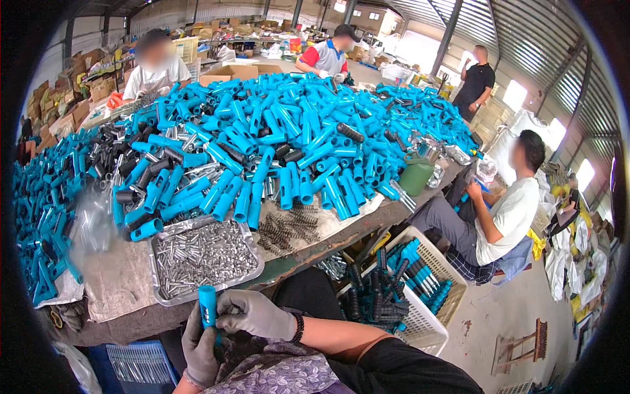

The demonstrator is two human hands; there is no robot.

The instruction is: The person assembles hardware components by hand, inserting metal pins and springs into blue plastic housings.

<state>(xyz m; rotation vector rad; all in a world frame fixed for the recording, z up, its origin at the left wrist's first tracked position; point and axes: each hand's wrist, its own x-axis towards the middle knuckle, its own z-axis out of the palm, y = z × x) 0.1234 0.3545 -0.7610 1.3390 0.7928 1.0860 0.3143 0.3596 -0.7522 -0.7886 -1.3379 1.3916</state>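
Note:
In grey gloves, my two hands meet low in the view, just in front of the table edge. My left hand (201,348) is wrapped round a blue plastic tube (207,303), held upright with a slot in its side. My right hand (254,314) is closed, its fingertips pressed to the tube's side near the slot. Whether a small part sits between those fingertips is hidden. Just beyond the hands lies a metal tray (203,257) of small silver pins. Beside it are loose dark springs (289,226).
A large heap of blue tubes (282,125) covers the table, with black grips among them. A green jug (417,174) stands at its right. Cream crates (420,308) of black and blue parts stand on the floor to my right. A co-worker (512,210) sits beyond; others are around the table.

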